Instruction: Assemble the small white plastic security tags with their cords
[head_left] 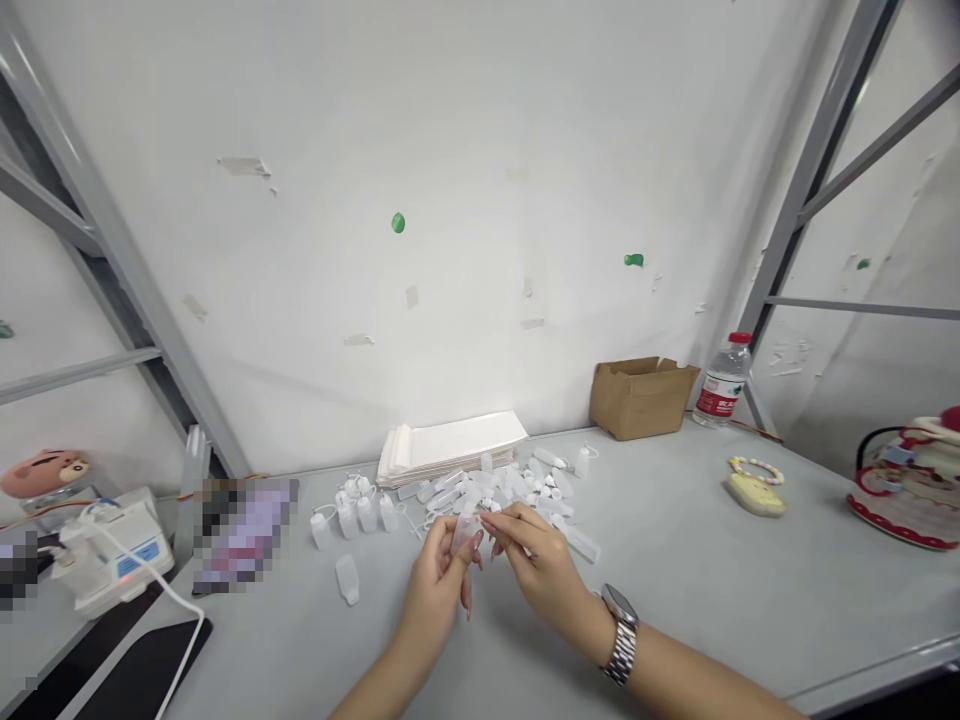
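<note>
My left hand (440,575) is closed around a small translucent plastic squeeze bottle (463,528), held above the desk. Close against its upper right side, my right hand (534,552) has its fingertips pinched together; what they hold is too small to make out. Behind both hands lies a pile of loose translucent squeeze bottles and small white caps (514,487). Left of the pile, several capped squeeze bottles (367,514) stand upright in a group. One flat translucent bottle (347,580) lies on its own in front of that group.
A stack of white paper sheets or envelopes (465,440) lies by the wall. On the grey desk (675,580) are a brown cardboard box (643,400), a water bottle (724,385), a yellow pouch (756,495) and a bead bracelet (756,466). A white power strip (120,550) sits left.
</note>
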